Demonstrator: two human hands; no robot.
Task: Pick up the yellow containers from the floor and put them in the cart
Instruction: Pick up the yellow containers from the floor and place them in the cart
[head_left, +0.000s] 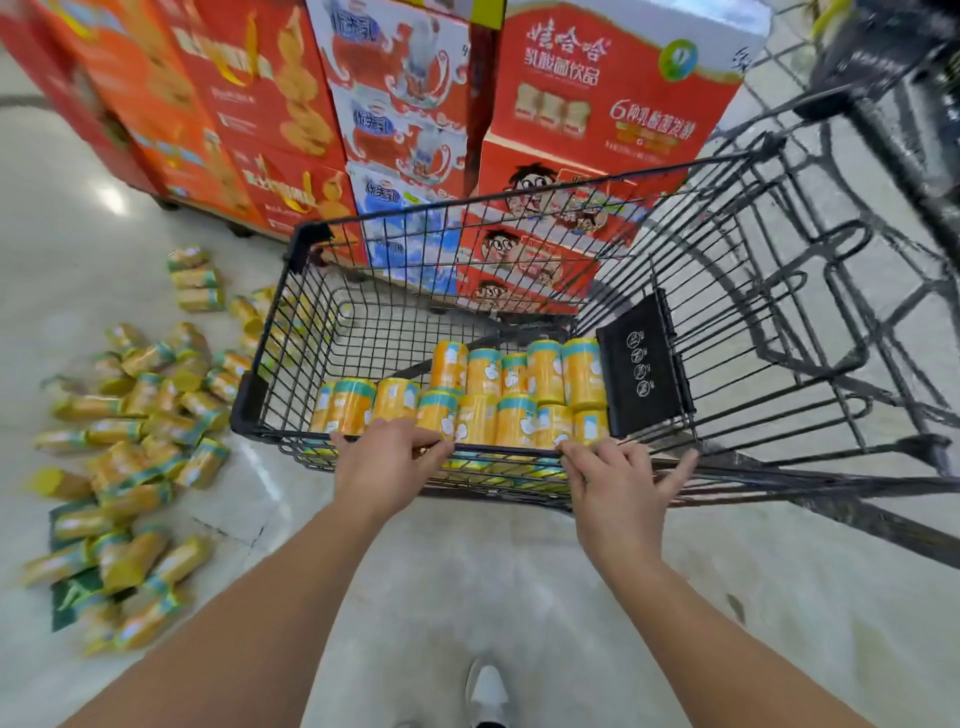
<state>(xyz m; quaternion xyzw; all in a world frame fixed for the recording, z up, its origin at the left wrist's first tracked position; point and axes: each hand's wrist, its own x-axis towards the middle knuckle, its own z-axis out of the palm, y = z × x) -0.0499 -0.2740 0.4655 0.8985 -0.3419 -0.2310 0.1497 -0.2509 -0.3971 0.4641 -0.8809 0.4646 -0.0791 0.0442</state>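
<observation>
Yellow containers (519, 395) line the wire cart (249, 400) while left hand (389, 462) and right hand (618, 483) clasp its near rim, so the next move likely means stooping left for the floor pile (150, 410).

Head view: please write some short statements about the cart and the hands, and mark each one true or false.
1. The left hand and the right hand both grip the near rim of the cart. True.
2. The cart is empty. False: yellow containers stand inside it.
3. Many loose containers lie on the floor, left of the cart. True.
4. The left hand holds a container. False: its fingers curl only over the rim.
</observation>
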